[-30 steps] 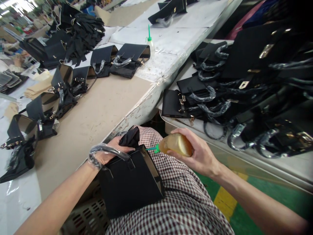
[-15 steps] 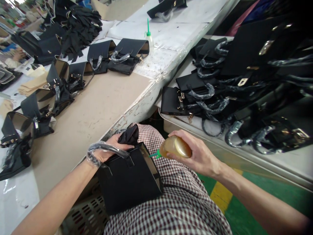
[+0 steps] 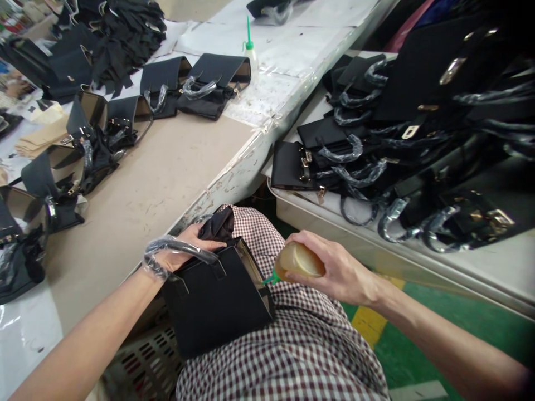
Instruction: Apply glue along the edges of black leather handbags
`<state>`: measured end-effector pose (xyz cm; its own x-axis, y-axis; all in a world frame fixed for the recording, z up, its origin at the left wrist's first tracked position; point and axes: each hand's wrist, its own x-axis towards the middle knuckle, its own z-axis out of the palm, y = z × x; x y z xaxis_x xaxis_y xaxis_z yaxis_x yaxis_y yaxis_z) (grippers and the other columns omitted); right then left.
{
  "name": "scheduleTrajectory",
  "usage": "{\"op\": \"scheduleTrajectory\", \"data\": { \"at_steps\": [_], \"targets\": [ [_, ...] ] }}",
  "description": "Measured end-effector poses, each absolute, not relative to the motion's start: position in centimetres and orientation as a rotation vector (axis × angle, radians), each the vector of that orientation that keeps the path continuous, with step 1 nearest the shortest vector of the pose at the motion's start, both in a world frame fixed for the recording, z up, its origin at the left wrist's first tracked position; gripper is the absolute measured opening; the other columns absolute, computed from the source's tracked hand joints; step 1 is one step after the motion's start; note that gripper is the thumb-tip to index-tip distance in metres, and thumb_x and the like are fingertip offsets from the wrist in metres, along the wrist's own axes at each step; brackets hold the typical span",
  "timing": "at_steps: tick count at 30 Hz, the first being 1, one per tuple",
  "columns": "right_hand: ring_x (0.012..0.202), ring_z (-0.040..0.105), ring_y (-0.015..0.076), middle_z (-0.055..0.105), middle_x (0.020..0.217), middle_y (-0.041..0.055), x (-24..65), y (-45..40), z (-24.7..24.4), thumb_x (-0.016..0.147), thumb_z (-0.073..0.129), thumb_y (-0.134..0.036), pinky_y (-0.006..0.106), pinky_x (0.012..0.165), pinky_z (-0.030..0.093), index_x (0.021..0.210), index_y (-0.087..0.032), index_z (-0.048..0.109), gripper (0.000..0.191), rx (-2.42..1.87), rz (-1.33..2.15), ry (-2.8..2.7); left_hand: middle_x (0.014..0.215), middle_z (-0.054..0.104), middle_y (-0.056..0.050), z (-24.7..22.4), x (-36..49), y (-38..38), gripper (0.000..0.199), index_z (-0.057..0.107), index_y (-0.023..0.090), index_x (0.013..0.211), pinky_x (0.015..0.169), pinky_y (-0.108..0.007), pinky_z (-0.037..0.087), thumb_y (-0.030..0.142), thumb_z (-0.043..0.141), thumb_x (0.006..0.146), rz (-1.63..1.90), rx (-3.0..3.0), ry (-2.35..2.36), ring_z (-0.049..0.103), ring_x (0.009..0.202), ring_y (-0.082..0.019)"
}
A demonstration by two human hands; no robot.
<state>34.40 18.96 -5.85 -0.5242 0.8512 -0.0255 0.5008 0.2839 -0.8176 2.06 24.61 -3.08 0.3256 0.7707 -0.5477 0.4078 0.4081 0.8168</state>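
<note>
A black handbag (image 3: 217, 301) lies across my lap, its tan inner side facing right. My left hand (image 3: 186, 248) reaches through its plastic-wrapped handle (image 3: 179, 245) and grips the bag's upper edge, thumb on top. Black lining fabric (image 3: 217, 225) bunches beside those fingers. In my right hand (image 3: 330, 264) is a squeeze bottle (image 3: 298, 262) of amber liquid, tipped sideways. Its green nozzle (image 3: 271, 277) points left at the bag's open side; whether the tip touches is too small to tell.
Several black handbags (image 3: 213, 72) stand along the table (image 3: 167, 161) on the left. Another green-tipped bottle (image 3: 249, 53) is upright behind them. More bags pile on the right table (image 3: 334, 214). Below my lap is a plastic crate (image 3: 146, 356).
My right hand has tilted the bottle further, and its nozzle has moved down along the bag's open side. My left hand keeps its hold; the whole view has shifted slightly.
</note>
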Motion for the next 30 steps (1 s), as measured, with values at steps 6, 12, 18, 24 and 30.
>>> {"op": "scheduleTrajectory", "data": {
  "at_steps": [6,12,18,24,30],
  "targets": [
    [0.086,0.065,0.0235,0.067,0.101,0.0034,34.6,18.8,-5.6,0.085,0.073,-0.041,0.039,0.077,0.052,0.111,-0.025,0.057,0.035,-1.29,1.191,-2.121,0.112,0.077,-0.005,-2.9,2.3,24.4,0.059,0.064,0.01,0.126,0.106,-0.044,0.048,0.03,0.08,0.073,0.331,1.224,1.282,0.067,0.113,-0.033],
    [0.071,0.064,0.0204,0.069,0.083,-0.0002,34.8,19.6,-6.3,0.084,0.07,-0.041,0.033,0.062,0.052,0.102,-0.023,0.065,0.026,-1.443,1.399,-1.906,0.105,0.078,-0.004,-0.9,2.2,24.1,0.044,0.074,0.019,0.108,0.102,-0.045,0.052,0.035,0.084,0.068,0.264,1.376,1.408,0.07,0.102,-0.031],
    [0.047,0.05,0.0121,0.06,0.069,-0.0029,36.2,20.2,-6.1,0.084,0.07,-0.046,0.023,0.038,0.037,0.095,-0.021,0.063,0.028,-1.451,1.699,-1.512,0.09,0.077,0.001,3.9,1.4,22.6,0.037,0.075,0.023,0.101,0.085,-0.037,0.057,0.041,0.083,0.07,0.118,1.559,1.435,0.071,0.084,-0.026],
    [0.048,0.044,0.0109,0.054,0.065,-0.0048,37.4,19.3,-5.8,0.085,0.071,-0.05,0.023,0.041,0.033,0.104,-0.02,0.061,0.036,-1.489,1.598,-1.277,0.097,0.075,-0.001,4.7,1.4,19.1,0.041,0.072,0.027,0.108,0.086,-0.038,0.055,0.042,0.082,0.071,0.169,1.83,1.478,0.067,0.087,-0.026],
    [0.061,0.055,0.0158,0.062,0.08,-0.0009,36.9,16.0,-8.4,0.085,0.072,-0.045,0.025,0.047,0.042,0.111,-0.023,0.061,0.036,-1.412,1.652,-1.011,0.105,0.076,-0.001,2.0,1.4,15.1,0.041,0.07,0.03,0.109,0.092,-0.042,0.054,0.047,0.079,0.073,0.206,1.81,1.666,0.069,0.095,-0.028]
  ]
}}
